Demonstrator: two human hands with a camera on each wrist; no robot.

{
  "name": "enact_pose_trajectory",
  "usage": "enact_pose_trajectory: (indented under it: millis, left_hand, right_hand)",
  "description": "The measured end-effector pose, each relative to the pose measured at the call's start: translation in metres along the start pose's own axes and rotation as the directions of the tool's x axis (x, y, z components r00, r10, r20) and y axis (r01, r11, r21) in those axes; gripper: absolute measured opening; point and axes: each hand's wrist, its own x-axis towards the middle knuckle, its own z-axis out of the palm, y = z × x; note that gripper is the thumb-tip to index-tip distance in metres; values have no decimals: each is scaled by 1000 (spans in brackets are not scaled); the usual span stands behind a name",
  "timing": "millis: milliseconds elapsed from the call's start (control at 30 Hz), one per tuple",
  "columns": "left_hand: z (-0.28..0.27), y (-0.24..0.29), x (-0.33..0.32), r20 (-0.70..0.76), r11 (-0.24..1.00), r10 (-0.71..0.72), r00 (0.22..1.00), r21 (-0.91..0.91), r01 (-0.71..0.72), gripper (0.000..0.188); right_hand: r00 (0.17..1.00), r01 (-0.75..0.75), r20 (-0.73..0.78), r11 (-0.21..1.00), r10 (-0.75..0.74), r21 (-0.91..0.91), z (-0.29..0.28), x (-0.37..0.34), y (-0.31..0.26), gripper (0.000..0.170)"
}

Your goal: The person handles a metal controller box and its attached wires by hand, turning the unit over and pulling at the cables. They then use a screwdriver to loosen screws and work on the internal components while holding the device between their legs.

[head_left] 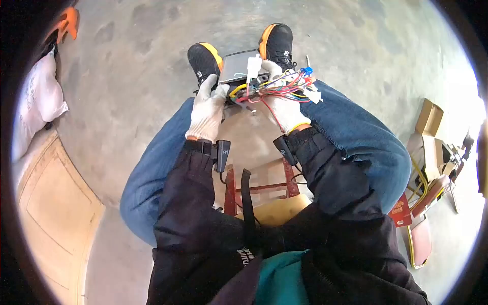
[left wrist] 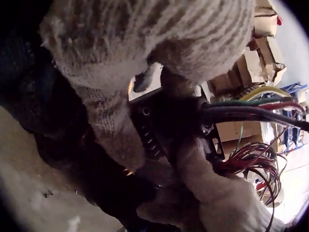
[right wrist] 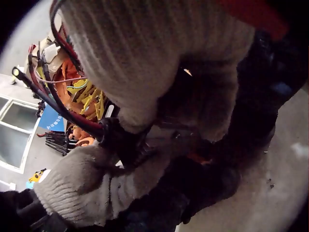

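Observation:
Both hands wear white knit gloves and hold a flat grey motor controller (head_left: 238,66) between the knees, near the shoes. My left hand (head_left: 206,109) grips its left side, thumb and fingers on opposite faces. On the right side, my right hand (head_left: 285,111) grips it under a bundle of coloured wires (head_left: 287,91). A white connector (head_left: 254,66) and a blue connector (head_left: 306,70) hang on these wires. In the left wrist view, the controller's dark end (left wrist: 169,116) shows between the gloves, with thick cables (left wrist: 246,112) coming out. The gloves hide much of its body.
Black shoes (head_left: 278,43) stand just beyond the controller. Below the hands is a red-framed stool (head_left: 262,189). A wooden panel (head_left: 56,203) and a white sack (head_left: 43,96) lie to the left. At right are an open cardboard box (head_left: 429,118) and a chair (head_left: 421,241).

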Motion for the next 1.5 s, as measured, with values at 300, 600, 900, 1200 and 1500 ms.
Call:
enact_pose_trajectory:
  millis: [300, 600, 900, 1200, 1500]
  left_hand:
    - [17, 3, -25, -92, 994, 104, 990, -15, -106, 44]
    - [26, -6, -35, -112, 782, 330, 937, 589, -205, 87]
    - [29, -5, -29, -68, 790, 148, 987, 608, -76, 103]
    - [29, -12, -25, -26, 763, 222, 975, 627, -157, 89]
    - [34, -32, -20, -38, 743, 330, 943, 627, -235, 87]
  right_hand:
    - [977, 164, 213, 729, -25, -665, -18, -12, -18, 43]
    - [922, 357, 381, 510, -61, -783, -27, -11, -27, 50]
    - [885, 302, 441, 535, 151, -789, -30, -7, -42, 50]
    - [907, 187, 344, 498, 245, -847, -26, -10, -63, 50]
    - [917, 252, 360, 452, 170, -856, -28, -7, -46, 50]
